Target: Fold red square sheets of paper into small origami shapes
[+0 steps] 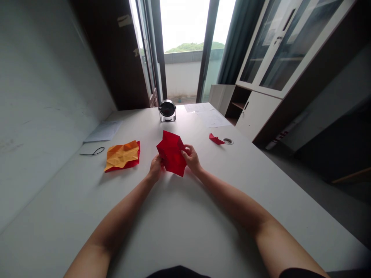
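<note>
A creased sheet of red paper (172,153) is held up just over the white table (185,216), its corners sticking out unevenly. My left hand (157,166) grips its lower left edge, with some fingers hidden behind the sheet. On the right edge, my right hand (191,156) pinches the paper between thumb and fingers. To the left lies crumpled orange paper (121,155) on top of more red paper (138,150). A small folded red paper piece (216,139) rests on the right side of the table.
Behind the hands stands a round dark-faced device (167,110) on a metal stand. White papers (214,118) lie at the far right, another sheet (102,131) at the far left. A black cable tie (92,152) sits near the wall. A round cable hole (228,141) pierces the tabletop.
</note>
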Demonstrator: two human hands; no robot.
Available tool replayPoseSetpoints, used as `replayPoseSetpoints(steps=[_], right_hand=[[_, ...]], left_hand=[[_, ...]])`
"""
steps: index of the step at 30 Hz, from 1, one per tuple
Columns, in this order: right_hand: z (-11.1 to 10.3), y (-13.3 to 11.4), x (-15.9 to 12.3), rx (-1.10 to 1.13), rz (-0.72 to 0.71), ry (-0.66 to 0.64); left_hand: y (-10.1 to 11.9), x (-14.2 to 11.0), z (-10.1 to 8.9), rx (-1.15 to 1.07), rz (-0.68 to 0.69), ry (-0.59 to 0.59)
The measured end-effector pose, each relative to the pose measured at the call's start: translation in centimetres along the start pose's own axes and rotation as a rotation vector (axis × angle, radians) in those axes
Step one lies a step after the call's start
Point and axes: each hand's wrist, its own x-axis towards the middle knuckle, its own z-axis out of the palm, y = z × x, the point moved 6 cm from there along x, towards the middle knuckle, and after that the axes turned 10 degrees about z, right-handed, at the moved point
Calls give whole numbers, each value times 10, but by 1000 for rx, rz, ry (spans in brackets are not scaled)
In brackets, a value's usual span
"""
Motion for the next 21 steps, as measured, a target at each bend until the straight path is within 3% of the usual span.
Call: replayPoseSetpoints(steps=[5, 9, 21], right_hand=[[-8, -7, -3, -237, -96, 135], [-9, -12, -5, -354, -161, 157], [-6, -12, -7, -343, -99, 139]], left_hand=[[-1, -1, 0, 23, 0, -6], [-2, 0, 1, 25, -12, -25], [0, -3, 5, 5, -10, -65]])
